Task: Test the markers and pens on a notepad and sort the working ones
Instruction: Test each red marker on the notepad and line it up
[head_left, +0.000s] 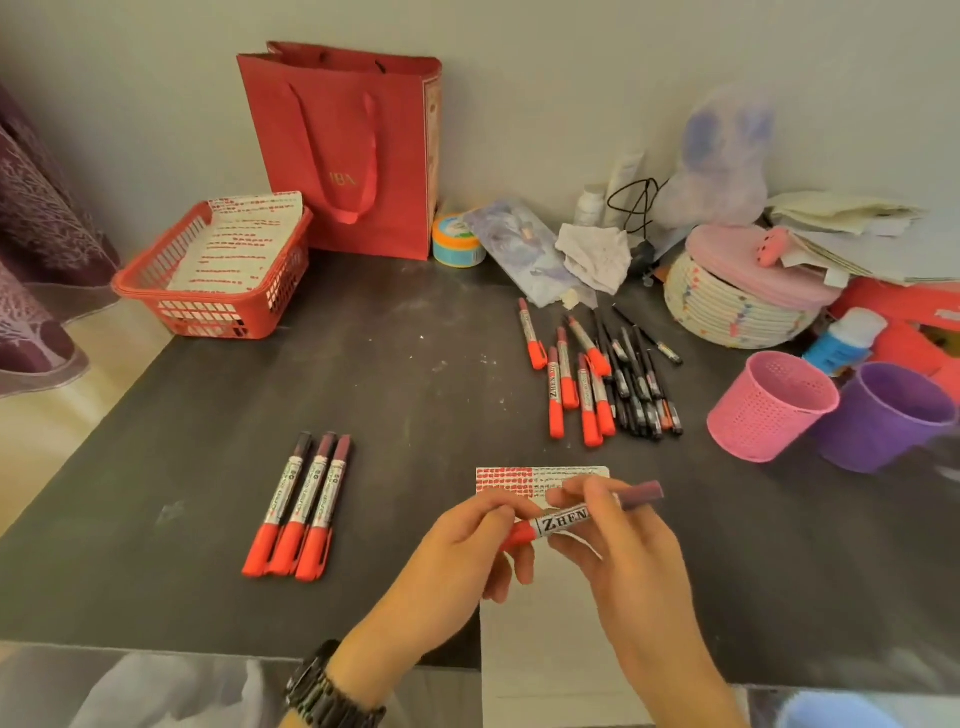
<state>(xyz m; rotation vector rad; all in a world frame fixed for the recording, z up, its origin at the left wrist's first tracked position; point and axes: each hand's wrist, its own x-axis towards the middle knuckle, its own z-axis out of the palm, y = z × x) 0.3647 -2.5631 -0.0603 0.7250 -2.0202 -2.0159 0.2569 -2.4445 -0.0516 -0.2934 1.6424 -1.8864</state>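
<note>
A red marker with a dark cap is held crosswise above the white notepad. My left hand pinches its red end. My right hand grips the barrel near the capped end. The notepad's top strip carries rows of red test marks. Three red markers lie side by side to the left on the dark table. A pile of red markers and black pens lies further back on the right.
A red basket holding marked paper stands at the back left beside a red gift bag. A pink cup and a purple cup stand at the right. Clutter, a woven box and papers fill the back right.
</note>
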